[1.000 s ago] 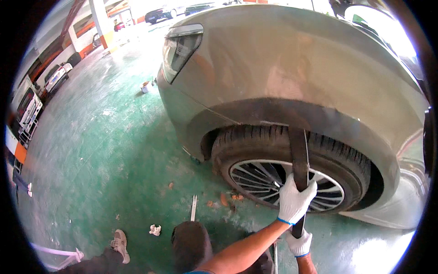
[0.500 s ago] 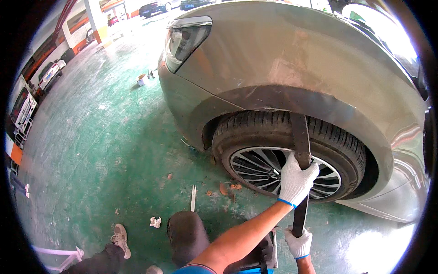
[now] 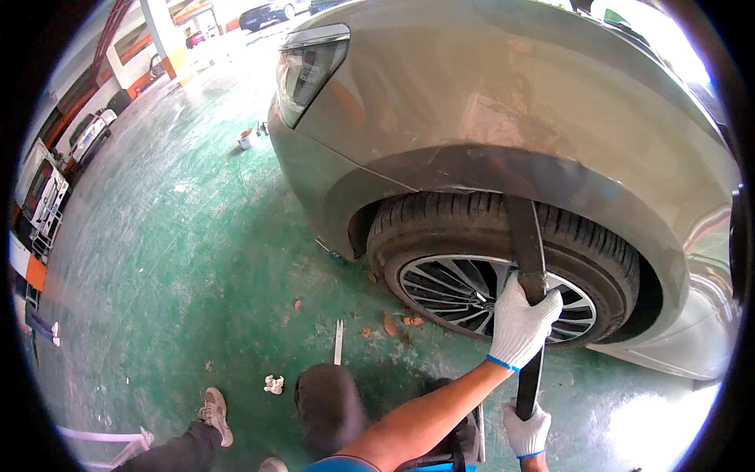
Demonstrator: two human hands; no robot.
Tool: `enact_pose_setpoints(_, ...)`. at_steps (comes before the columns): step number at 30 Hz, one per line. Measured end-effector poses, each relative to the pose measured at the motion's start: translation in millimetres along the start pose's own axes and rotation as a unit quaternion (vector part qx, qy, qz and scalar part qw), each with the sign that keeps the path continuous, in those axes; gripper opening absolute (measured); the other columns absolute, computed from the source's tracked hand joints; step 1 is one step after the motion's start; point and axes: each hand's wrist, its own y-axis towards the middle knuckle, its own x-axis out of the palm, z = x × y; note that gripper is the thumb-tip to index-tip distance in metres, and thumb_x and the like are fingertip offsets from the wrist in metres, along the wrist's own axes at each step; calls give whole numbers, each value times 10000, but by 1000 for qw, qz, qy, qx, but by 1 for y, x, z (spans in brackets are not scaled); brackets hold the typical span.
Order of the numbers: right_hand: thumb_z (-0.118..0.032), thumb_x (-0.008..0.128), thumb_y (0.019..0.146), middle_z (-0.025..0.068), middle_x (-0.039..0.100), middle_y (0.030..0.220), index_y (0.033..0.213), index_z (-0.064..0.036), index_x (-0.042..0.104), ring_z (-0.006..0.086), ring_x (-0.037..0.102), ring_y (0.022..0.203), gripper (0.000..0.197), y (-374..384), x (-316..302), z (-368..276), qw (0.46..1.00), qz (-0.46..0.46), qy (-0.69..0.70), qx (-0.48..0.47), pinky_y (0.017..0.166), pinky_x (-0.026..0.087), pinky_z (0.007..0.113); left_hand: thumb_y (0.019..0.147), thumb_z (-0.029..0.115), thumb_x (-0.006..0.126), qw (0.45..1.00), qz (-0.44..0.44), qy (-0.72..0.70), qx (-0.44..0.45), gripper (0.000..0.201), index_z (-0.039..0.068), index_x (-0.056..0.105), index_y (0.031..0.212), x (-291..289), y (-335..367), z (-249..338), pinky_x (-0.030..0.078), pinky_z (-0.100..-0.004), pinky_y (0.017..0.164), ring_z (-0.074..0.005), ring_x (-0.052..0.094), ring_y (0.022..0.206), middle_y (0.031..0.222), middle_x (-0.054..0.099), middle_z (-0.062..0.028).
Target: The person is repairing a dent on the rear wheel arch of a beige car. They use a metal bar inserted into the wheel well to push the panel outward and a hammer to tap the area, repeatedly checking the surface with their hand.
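A long, dark, flat pry bar (image 3: pixel 528 244) stands steeply across the front wheel of a car. Its upper end goes in between the tire (image 3: pixel 440 224) and the fender edge, where the tip is hidden. My left hand (image 3: pixel 523 318), in a white knit glove with a blue cuff, is wrapped round the bar's middle, in front of the spoked rim (image 3: pixel 464 295). Lower down, my gloved right hand (image 3: pixel 527 431) is closed round the bar's bottom end. The fender (image 3: pixel 503 102) above is beige-grey, with a dull, darker patch along the arch.
A headlight (image 3: pixel 312 75) is at the car's front corner. On the green floor lie a pale flat strip (image 3: pixel 339 342), crumpled white paper (image 3: pixel 274 385) and brownish fragments (image 3: pixel 390 324). A leg with a light shoe (image 3: pixel 214 413) is at lower left, near a pale-purple frame (image 3: pixel 118 444).
Both hands and the bar's lower part have shifted slightly right and down in the picture, and the bar leans a little more. The view itself has also moved slightly.
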Motion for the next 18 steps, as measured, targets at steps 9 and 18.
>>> enact_pose_setpoints(9, -178, 752, 861, 82, 681, 732, 882, -84, 684, 299, 681, 644, 117, 16, 5, 7, 995, -33, 53, -78, 608, 529, 372, 905, 64, 746, 999, 18, 8, 33, 254, 52, 514, 1005, -1, 4, -3, 476, -254, 484, -100, 605, 612, 779, 605, -30)
enact_pose_setpoints(18, -132, 778, 811, 98, 704, 691, 865, -32, 748, 163, 667, 636, 118, 29, 17, 23, 987, -32, 156, -13, 625, 546, 348, 910, 72, 750, 999, 12, 13, 32, 255, 58, 513, 1003, -3, 10, -7, 470, -251, 486, -97, 595, 605, 773, 607, -28)
